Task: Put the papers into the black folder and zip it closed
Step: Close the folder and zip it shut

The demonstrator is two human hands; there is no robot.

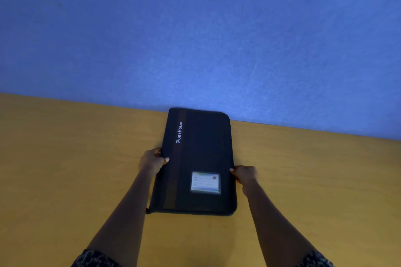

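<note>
The black folder (199,154) lies closed and flat on the yellow-brown table (65,169), its far end against the blue wall. It carries the white word "PortFolio", a brown stripe and a small label window (205,182). My left hand (152,160) grips its left edge, thumb on top. On the opposite side, my right hand (244,174) holds the right edge. A zip pull (147,210) shows at the near left corner. No papers are visible.
A blue wall (195,39) rises right behind the table's far edge. Bare tabletop stretches to both sides of the folder and in front of it.
</note>
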